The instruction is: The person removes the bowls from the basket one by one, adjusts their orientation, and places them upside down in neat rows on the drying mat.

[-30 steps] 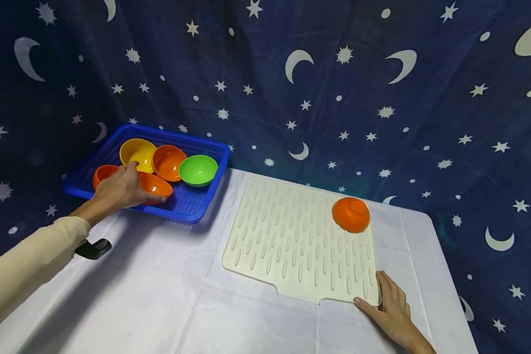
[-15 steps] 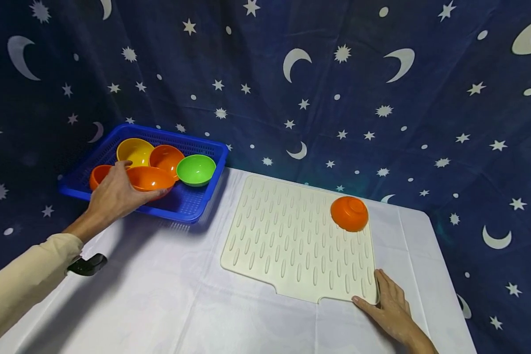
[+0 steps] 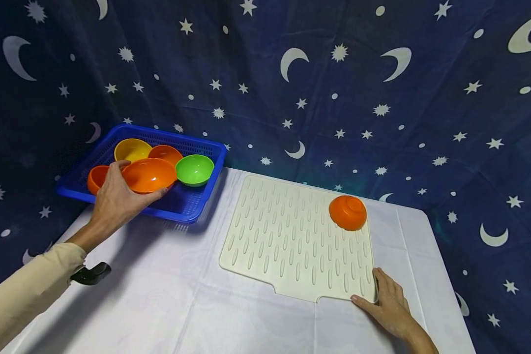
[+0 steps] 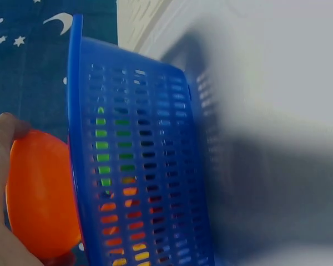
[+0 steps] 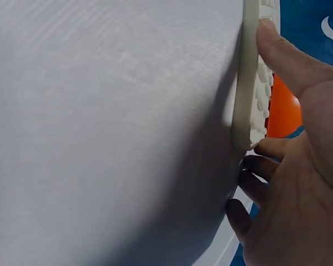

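Note:
My left hand (image 3: 117, 199) grips an orange bowl (image 3: 149, 176) by its rim, thumb at the near right side and fingers at the far left. In the left wrist view this bowl (image 4: 41, 191) shows above the rim of the blue plastic basket (image 4: 76, 127). Inside the basket sit a yellow bowl (image 3: 132, 149), a green bowl (image 3: 194, 170) and two more orange ones, partly hidden. My right hand (image 3: 394, 309) touches the near right corner of the cream ribbed drying mat (image 3: 287, 241), thumb on its front edge, fingers along its side.
An orange bowl (image 3: 347, 212) lies upside down at the mat's far right corner. A white cloth (image 3: 150, 300) covers the table. Behind hangs a dark blue curtain (image 3: 265, 88) with moons and stars. A black strap end (image 3: 90, 274) sticks out at the left wrist.
My left hand has raised the orange bowl up from among the others, so it now overlaps the orange bowl behind it. The right hand stays at the mat's corner.

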`<action>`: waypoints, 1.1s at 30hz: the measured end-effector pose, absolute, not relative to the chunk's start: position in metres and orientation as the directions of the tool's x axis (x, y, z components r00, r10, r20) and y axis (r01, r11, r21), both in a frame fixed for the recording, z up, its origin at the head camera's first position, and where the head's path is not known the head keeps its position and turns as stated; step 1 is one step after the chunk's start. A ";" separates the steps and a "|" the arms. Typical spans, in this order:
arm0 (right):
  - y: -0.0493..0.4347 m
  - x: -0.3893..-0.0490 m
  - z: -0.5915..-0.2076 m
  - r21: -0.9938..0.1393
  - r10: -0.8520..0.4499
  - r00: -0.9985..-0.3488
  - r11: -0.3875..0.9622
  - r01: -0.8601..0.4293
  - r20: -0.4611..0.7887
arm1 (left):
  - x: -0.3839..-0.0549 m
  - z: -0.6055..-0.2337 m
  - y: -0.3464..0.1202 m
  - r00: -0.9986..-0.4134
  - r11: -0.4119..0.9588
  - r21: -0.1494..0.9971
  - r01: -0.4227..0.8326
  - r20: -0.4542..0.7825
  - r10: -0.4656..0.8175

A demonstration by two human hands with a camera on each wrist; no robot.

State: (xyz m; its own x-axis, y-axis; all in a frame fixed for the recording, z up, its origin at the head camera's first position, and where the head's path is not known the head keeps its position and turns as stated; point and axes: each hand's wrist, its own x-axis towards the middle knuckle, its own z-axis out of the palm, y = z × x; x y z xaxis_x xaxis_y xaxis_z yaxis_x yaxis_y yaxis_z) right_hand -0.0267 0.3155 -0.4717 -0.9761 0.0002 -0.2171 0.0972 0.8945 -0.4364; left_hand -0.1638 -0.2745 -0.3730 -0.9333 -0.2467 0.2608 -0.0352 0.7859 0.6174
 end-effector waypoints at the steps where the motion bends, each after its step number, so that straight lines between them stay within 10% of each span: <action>1: 0.315 -0.027 -0.471 -0.433 0.002 -0.976 0.896 0.098 -0.217 | -0.164 -0.373 -0.272 -0.931 0.780 0.625 -0.020 0.273 -0.243; 33: 0.312 -0.035 -0.459 -0.383 -0.019 -0.966 0.920 0.084 -0.258 | -0.157 -0.371 -0.187 -0.906 0.633 0.730 0.259 0.411 -0.104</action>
